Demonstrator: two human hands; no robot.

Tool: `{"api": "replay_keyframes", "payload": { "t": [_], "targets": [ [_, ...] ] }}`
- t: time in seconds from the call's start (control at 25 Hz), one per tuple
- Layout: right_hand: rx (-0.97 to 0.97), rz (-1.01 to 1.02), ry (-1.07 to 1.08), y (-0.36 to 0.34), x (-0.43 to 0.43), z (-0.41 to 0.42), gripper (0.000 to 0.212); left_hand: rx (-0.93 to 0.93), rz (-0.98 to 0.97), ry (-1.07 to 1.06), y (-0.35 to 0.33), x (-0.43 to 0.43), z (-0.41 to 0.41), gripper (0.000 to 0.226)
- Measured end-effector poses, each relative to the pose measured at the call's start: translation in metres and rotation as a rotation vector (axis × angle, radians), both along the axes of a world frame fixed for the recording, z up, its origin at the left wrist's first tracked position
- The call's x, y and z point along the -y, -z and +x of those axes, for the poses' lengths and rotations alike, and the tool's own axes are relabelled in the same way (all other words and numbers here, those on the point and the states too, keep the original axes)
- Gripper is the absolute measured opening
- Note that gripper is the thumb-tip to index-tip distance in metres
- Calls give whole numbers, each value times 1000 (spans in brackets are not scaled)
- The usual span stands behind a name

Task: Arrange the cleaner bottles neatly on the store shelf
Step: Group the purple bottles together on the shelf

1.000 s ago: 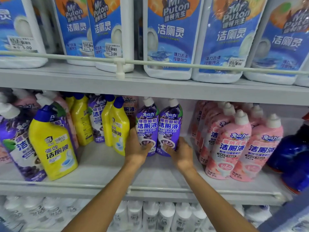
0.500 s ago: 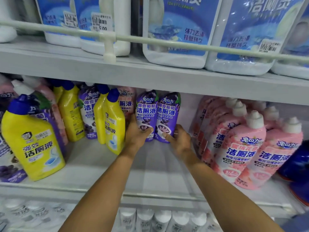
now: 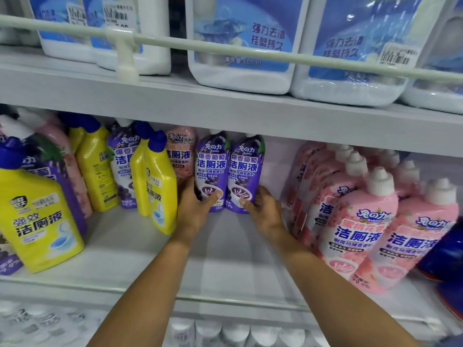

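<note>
Left hand (image 3: 194, 209) grips left purple bottle (image 3: 211, 171), right hand (image 3: 265, 212) grips right purple bottle (image 3: 244, 174); both upright, touching, far back on shelf (image 3: 225, 249).

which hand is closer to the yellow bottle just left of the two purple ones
Left. The left hand grips the left purple bottle, right beside the yellow bottle. The right hand holds the right purple bottle, farther off to the right.

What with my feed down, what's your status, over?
Left hand grips left purple bottle. Right hand grips right purple bottle. Yellow bottle close beside left hand.
</note>
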State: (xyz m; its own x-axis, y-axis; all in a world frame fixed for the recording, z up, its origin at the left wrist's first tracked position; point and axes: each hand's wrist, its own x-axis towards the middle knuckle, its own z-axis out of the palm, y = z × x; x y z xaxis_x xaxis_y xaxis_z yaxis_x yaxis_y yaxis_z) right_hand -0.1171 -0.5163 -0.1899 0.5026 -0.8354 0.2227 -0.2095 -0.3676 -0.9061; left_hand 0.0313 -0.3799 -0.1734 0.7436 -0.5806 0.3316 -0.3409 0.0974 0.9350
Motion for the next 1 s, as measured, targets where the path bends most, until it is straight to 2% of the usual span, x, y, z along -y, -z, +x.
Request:
{"api": "replay_keyframes", "payload": {
  "t": [0.28, 0.48, 0.6, 0.68, 0.8, 0.88, 1.0],
  "targets": [
    [-108, -51, 8, -5, 5, 3, 66, 13, 68, -66, -7, 0, -4, 63],
    [-84, -58, 11, -23, -14, -12, 57, 40, 129, -135, -4, -3, -5, 70],
    [1, -7, 2, -33, -31, -24, 39, -58, 109, -186, -11, -9, -25, 70],
    [71, 34, -3, -37, -45, -29, 33, -85, 89, -175, -16, -18, -46, 58],
    [178, 92, 25, -44, -61, -31, 38, -187, 37, -61, -19, -37, -61, 39],
    [229, 139, 27, -51, -77, -27, 42, -257, -5, -30, -29, -59, -66, 41],
    [254, 188, 34, -66, -100, -13, 35, -277, -44, -23, -46, -102, -64, 43]
  ]
}}
